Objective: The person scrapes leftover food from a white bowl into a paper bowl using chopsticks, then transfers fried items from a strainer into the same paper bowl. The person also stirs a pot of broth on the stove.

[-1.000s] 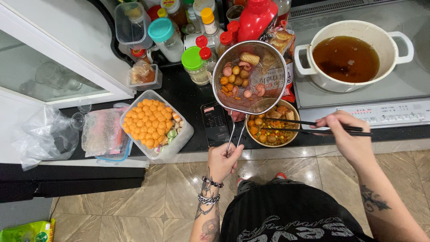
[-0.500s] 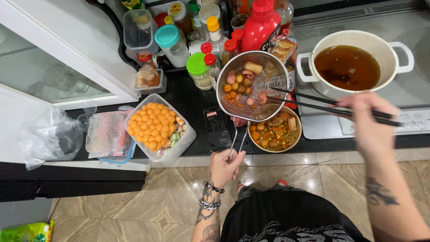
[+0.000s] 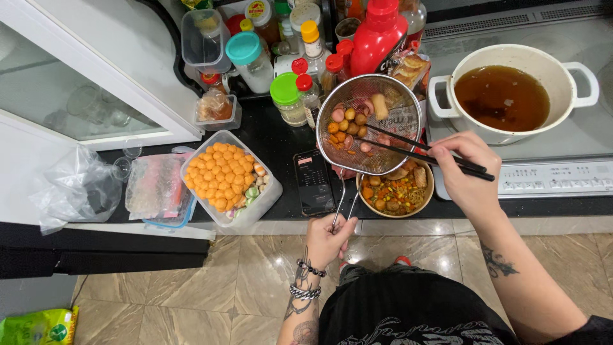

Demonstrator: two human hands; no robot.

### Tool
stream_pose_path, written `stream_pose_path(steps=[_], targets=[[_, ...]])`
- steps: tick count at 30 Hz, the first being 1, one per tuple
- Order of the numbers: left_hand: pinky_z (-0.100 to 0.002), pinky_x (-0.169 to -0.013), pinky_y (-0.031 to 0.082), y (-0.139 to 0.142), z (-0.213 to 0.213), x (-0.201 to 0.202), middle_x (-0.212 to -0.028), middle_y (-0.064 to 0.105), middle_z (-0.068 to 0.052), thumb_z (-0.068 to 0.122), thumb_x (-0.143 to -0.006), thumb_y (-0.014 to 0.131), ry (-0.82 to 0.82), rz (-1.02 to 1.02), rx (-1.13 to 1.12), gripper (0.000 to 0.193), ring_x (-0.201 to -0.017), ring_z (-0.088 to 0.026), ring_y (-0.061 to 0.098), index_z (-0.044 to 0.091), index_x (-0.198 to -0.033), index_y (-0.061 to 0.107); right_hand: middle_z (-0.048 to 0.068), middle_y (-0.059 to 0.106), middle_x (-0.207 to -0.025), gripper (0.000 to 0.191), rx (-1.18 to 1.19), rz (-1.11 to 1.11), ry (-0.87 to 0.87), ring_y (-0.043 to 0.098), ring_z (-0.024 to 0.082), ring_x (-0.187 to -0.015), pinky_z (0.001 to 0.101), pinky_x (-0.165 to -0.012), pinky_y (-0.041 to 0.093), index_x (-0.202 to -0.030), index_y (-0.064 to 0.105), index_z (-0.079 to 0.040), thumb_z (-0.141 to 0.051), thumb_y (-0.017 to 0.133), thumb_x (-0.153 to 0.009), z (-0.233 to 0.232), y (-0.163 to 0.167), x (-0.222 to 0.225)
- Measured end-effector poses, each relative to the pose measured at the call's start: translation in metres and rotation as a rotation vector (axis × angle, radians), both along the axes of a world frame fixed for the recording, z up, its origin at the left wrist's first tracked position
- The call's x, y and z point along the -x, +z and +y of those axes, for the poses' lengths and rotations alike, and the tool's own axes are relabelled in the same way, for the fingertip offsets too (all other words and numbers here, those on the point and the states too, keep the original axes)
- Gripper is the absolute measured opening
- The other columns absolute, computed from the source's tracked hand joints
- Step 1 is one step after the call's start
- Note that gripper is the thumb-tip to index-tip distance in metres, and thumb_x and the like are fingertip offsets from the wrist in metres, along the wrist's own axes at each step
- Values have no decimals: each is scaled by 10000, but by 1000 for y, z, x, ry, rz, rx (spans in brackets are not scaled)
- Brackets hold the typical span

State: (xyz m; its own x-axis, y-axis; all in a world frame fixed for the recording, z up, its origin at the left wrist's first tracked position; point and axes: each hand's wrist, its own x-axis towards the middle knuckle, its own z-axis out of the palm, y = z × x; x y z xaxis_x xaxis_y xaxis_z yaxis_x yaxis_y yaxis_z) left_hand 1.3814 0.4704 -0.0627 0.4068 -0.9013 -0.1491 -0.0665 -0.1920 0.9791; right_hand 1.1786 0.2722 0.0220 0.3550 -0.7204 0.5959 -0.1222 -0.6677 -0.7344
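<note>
I see the left hand (image 3: 327, 237) closed around the wire handle of a mesh strainer (image 3: 369, 123), holding it above a bowl of mixed food (image 3: 394, 193). The right hand (image 3: 466, 172) pinches black chopsticks (image 3: 421, 148), tips among the fish balls and sausage pieces in the strainer. A white pot of brown broth (image 3: 511, 92) sits just beyond; a tub of orange balls (image 3: 223, 176) lies left.

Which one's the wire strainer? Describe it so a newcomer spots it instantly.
Start at the white pot of brown broth on the stove, then look just left of it. There, above a bowl of mixed food, the left hand holds the wire strainer by its long handle. It is the only round metal mesh basket, and black chopsticks reach into it.
</note>
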Motion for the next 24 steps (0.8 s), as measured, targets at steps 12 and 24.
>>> stream_pose_path(steps=[12,24], targets=[[-216,-347,385,9,-1,7,-478,572,20,219,-958,739,10,13,-66,387,-369,-38,520,37,-640,616,122,683,-837,33,70,89,-96,631,194,-722,300,-677,477,-963,754,18,0,781,-959,10,4,-5],[-222,-342,357,6,-5,5,-487,570,16,206,-963,735,4,82,-30,401,-374,-33,491,38,-632,582,105,727,-881,33,56,107,-40,686,185,-753,280,-695,505,-954,751,4,4,738,-984,1,14,1]])
